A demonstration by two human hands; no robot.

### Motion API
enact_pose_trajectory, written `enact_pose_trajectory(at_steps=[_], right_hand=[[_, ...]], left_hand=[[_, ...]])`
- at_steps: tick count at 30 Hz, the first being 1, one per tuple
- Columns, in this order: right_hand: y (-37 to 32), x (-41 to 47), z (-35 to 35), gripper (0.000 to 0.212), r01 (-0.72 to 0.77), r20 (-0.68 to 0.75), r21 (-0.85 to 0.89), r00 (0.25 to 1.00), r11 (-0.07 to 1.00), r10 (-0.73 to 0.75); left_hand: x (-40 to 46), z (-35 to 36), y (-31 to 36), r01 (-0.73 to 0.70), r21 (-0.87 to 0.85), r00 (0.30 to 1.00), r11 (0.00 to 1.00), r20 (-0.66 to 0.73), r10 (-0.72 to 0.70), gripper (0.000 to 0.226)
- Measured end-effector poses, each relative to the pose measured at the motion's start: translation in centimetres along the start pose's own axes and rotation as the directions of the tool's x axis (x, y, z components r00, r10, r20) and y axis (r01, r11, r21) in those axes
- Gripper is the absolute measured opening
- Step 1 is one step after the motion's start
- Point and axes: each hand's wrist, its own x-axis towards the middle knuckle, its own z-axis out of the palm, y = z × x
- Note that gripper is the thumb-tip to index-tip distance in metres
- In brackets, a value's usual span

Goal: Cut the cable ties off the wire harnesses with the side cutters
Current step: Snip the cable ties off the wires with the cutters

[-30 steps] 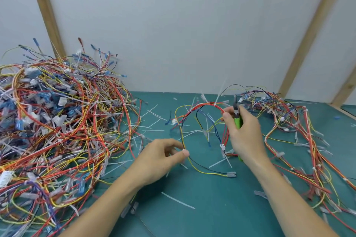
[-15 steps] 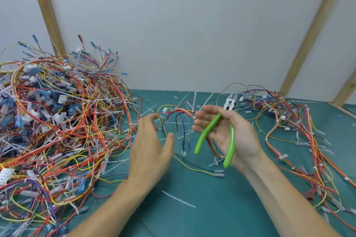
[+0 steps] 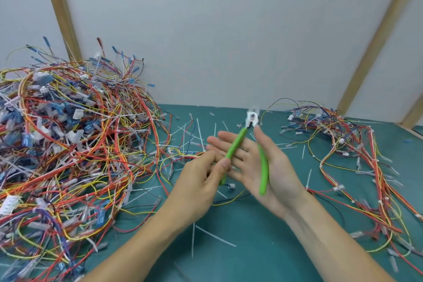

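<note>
Side cutters (image 3: 251, 144) with bright green handles lie across the upturned palm of the right hand (image 3: 263, 167), just right of the frame's centre; the metal head points up toward the wall, the handles are spread apart, and the fingers are stretched out flat beneath them rather than curled around them. The left hand (image 3: 201, 181) sits just left of it, its thumb and forefinger brought together beside the lower end of one green handle; whether they pinch the handle, a wire or nothing is too blurred to tell.

A teal mat (image 3: 251, 247) covers the table, scattered with white cut cable ties (image 3: 215, 237). A big tangled heap of harnesses (image 3: 68, 144), red, yellow and blue, fills the left half of the frame; a flatter spread of harnesses (image 3: 354, 155) runs down the right side. Behind stands a pale wall (image 3: 217, 30) with slanting wooden battens (image 3: 59, 7).

Half a second ago the right fingers were curled over the cutters; now they have flattened out. The left hand, then spread open and apart, has closed in beside the handle. A second ago the right hand gripped the tool upright at a harness loop on the mat.
</note>
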Motion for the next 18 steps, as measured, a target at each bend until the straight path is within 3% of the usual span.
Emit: enact_pose_trajectory(at_steps=[3, 6, 8, 12, 14, 16, 18], right_hand=[[0.0, -0.3, 0.1, 0.043, 0.021, 0.007, -0.157, 1.0, 0.987, -0.02], [0.3, -0.1, 0.1, 0.021, 0.098, -0.16, -0.303, 0.975, 0.948, -0.152], [0.2, 0.3, -0.3, 0.023, 0.152, -0.295, -0.404, 0.912, 0.902, -0.285], [-0.6, 0.5, -2.2, 0.024, 0.173, -0.388, -0.438, 0.849, 0.882, -0.359], [-0.9, 0.6, -2.7, 0.024, 0.15, -0.409, -0.472, 0.836, 0.869, -0.367], [-0.8, 0.7, -3.0, 0.025, 0.117, -0.405, -0.547, 0.83, 0.829, -0.385], [-0.7, 0.6, -3.4, 0.026, 0.094, -0.394, -0.599, 0.83, 0.795, -0.395]], left_hand=[[0.2, -0.6, 0.7, 0.014, -0.014, 1.0, 1.0, -0.016, -0.014, 0.024], [0.3, -2.0, 1.0, -0.049, 0.211, 0.997, 0.976, -0.048, 0.061, 0.02], [0.4, -3.4, 1.3, -0.097, 0.407, 0.993, 0.908, -0.017, 0.113, 0.016], [0.7, -3.9, 1.2, -0.309, 0.698, 0.922, 0.647, 0.387, 0.022, 0.058], [0.7, -3.7, 0.4, -0.321, 0.762, 0.908, 0.562, 0.416, -0.045, 0.068], [0.9, -4.0, 0.0, -0.337, 0.796, 0.909, 0.503, 0.415, -0.048, 0.058], [1.2, -4.4, -0.3, -0.329, 0.796, 0.915, 0.508, 0.402, -0.037, 0.046]])
